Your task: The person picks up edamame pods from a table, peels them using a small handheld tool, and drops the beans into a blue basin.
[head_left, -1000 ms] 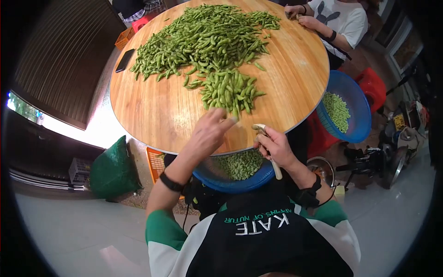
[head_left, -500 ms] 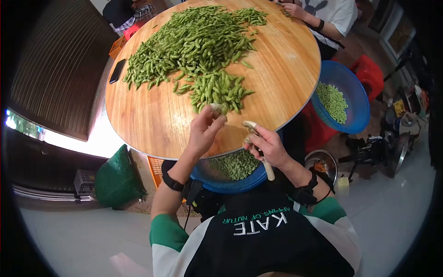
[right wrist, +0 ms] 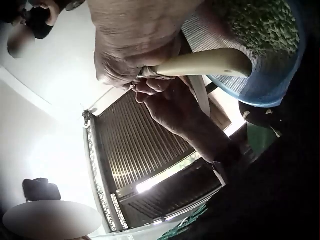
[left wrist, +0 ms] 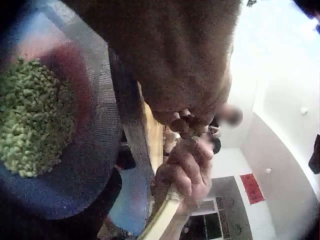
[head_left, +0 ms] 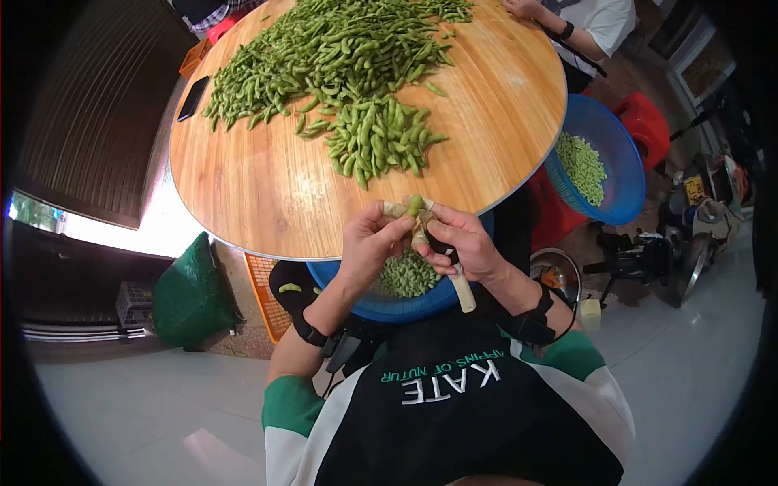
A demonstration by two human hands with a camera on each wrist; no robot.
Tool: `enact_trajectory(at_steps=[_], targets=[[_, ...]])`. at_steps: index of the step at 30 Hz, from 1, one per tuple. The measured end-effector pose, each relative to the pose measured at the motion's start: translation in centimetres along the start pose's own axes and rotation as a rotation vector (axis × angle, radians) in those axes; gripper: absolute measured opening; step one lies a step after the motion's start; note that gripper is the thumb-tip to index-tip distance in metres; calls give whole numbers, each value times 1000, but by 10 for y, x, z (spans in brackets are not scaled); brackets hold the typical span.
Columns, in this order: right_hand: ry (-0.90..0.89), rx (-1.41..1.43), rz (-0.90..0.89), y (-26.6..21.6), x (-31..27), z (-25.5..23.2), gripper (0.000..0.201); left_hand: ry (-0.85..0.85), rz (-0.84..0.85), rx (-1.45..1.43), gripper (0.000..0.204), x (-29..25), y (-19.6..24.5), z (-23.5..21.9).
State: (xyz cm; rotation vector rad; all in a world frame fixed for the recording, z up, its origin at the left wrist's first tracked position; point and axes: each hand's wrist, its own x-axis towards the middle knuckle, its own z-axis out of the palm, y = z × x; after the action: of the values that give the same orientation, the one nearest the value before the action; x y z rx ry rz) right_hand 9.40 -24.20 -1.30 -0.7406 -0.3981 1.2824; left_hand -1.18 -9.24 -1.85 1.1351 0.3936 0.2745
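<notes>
My left hand (head_left: 369, 243) and right hand (head_left: 466, 243) meet over the near table edge. Between their fingertips is a green soybean pod (head_left: 416, 202), which the left thumb and fingers pinch. In its curled fingers the right hand grips a tool with a cream handle (head_left: 462, 292); the handle (right wrist: 210, 63) sticks out below the hand in the right wrist view, its working end hidden. Pale wrappings cover some fingertips. Beneath the hands, a blue basin (head_left: 369, 309) holds shelled green beans (head_left: 409, 275).
A big heap of pods (head_left: 340, 57) covers the far part of the round wooden table (head_left: 243, 186), with a smaller pile (head_left: 377, 138) nearer. A phone (head_left: 193, 98) lies at the left. Another blue basin (head_left: 624, 178) stands right, near a person's arm (head_left: 579, 40).
My left hand has gone from the near pile, with a pod, back to the right hand. Both hands now meet at the pod; the right hand keeps its grip on the tool.
</notes>
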Motion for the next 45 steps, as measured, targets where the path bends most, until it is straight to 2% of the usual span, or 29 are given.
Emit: enact_trajectory(at_steps=[2, 10, 16, 18, 20, 21, 23, 24, 26, 30, 32, 35, 37, 39, 40, 42, 44, 45], targets=[[-17, 11, 17, -2, 0, 1, 42, -29, 1, -75, 9, 1, -3, -5], [-39, -7, 41, 1, -2, 4, 41, -18, 55, -43, 11, -5, -10, -12], [30, -28, 31, 5, -3, 13, 40, -19, 145, -29, 15, -8, -13, -16], [64, -159, -7, 6, -3, 14, 39, -5, 156, 0, 16, -11, -16, -16], [80, -123, -2, 8, -3, 16, 39, -49, 355, 126, 15, -10, -20, -15], [96, -87, 2, 8, -2, 16, 38, -50, 358, 126, 15, -9, -18, -16], [51, -47, 24, 7, -3, 10, 38, -108, -16, -167, 15, -7, -13, -20], [6, -6, 48, 7, -4, 7, 37, -103, -15, -171, 15, -7, -11, -18], [-7, 22, 76, 7, -5, 5, 36, -222, -197, -528, 16, -10, -9, -13], [-95, 149, 91, 8, -7, -2, 32, -271, -292, -660, 19, -11, -19, -13], [-119, 177, 100, 13, -9, -7, 31, -358, -327, -703, 20, -13, -20, -13], [-156, 241, 124, 17, -9, -12, 30, -410, -277, -719, 21, -13, -30, -16], [-168, 274, 133, 19, -8, -16, 30, -396, -300, -728, 20, -15, -28, -13], [-345, 316, 119, 23, -9, -19, 30, -380, -322, -741, 20, -17, -27, -11], [-347, 314, 126, 21, -9, -19, 30, -407, -345, -720, 19, -17, -25, -13], [-120, 316, 218, 17, -11, -18, 30, -431, -372, -698, 17, -17, -19, -15], [-108, 291, 196, 15, -9, -17, 30, -165, -146, -12, 13, -14, -10, -15], [-68, 296, 200, 11, -9, -12, 29, -104, 123, 137, 14, -17, -15, -8]])
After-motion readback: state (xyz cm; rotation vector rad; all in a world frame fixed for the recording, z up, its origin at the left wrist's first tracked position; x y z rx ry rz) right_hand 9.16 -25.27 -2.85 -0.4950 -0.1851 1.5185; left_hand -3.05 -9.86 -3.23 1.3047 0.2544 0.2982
